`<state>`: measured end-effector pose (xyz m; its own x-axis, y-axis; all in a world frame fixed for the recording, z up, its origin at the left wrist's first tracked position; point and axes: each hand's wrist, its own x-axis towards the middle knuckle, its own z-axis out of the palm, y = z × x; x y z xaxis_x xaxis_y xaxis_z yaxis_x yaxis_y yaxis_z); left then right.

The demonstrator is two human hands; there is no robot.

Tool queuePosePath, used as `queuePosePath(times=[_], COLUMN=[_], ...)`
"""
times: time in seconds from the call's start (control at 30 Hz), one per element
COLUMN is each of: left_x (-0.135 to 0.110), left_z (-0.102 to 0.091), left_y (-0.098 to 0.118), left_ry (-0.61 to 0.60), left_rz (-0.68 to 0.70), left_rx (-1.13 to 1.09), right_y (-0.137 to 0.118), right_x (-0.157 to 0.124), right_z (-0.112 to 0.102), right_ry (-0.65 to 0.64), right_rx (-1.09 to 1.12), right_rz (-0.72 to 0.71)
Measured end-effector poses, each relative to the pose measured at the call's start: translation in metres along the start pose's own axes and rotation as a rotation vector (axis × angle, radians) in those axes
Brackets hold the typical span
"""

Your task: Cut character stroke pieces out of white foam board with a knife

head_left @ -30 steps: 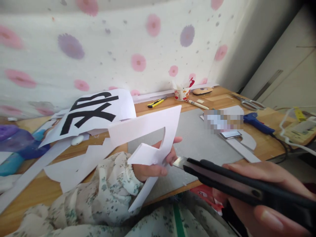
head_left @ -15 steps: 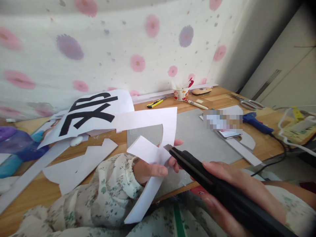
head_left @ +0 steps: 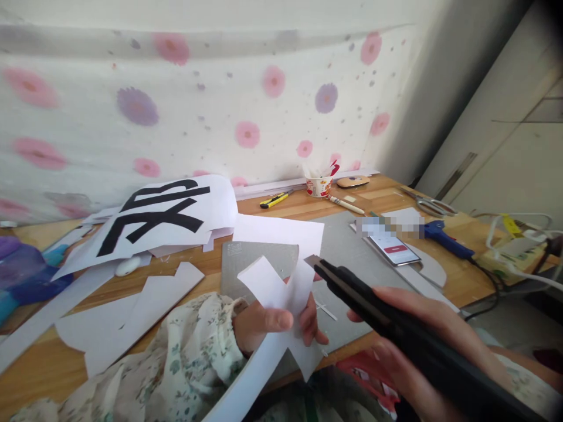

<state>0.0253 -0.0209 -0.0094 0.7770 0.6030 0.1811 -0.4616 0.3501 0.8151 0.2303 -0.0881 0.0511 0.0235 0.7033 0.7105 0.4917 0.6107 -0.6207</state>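
Observation:
A white cut-out X shape (head_left: 266, 281), made of stiff board or foam sheet, is pinched in my left hand (head_left: 268, 322), thumb across its middle and fingers behind. One arm of the shape curves down toward my lap. My right hand (head_left: 417, 328) is wrapped round a black utility knife (head_left: 373, 305). Its blade tip points left and lies close to the upper right arm of the X; I cannot tell whether it touches. Behind the X, a larger white sheet (head_left: 281, 230) lies over the grey cutting mat (head_left: 338, 246).
A printed sheet with black lettering (head_left: 162, 217) lies at the left by white offcuts (head_left: 136, 310). Further back are a yellow cutter (head_left: 275, 200), a paper cup (head_left: 319, 186) and a pen (head_left: 346, 204). A phone (head_left: 398, 252), blue glue gun (head_left: 448, 239) and scissors (head_left: 430, 204) are at the right.
The view has tilted up slightly. The white X shape has turned in my left hand, so its lower right arm now shows. The knife stays by its upper right arm.

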Motion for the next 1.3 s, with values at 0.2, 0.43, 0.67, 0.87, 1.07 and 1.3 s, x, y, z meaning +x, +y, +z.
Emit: queuePosePath(times=[0.2,0.43,0.67,0.87,1.07,1.3], left_x=[-0.002,-0.005,-0.010,-0.008,-0.007,-0.005], left_z=[-0.003,-0.007,0.000,0.008,0.011,0.013], left_y=[-0.003,0.007,0.004,0.017,0.027,0.025], left_ry=[-0.076,-0.221,-0.169,-0.026,0.368,0.354], left_rz=[-0.054,-0.224,-0.269,-0.182,-0.046,-0.033], left_rx=[-0.106,-0.215,-0.056,0.122,0.177,0.178], right_y=[0.015,0.047,0.049,0.045,0.044,0.055], right_x=[0.004,0.011,0.013,0.011,0.017,0.013], right_z=[0.001,0.008,0.021,0.022,0.020,0.023], right_ry=[0.044,0.053,-0.040,0.009,0.085,0.130], right_rx=[0.196,0.112,0.018,-0.023,-0.032,0.034], right_rz=[0.084,0.038,0.032,0.035,0.081,0.164])
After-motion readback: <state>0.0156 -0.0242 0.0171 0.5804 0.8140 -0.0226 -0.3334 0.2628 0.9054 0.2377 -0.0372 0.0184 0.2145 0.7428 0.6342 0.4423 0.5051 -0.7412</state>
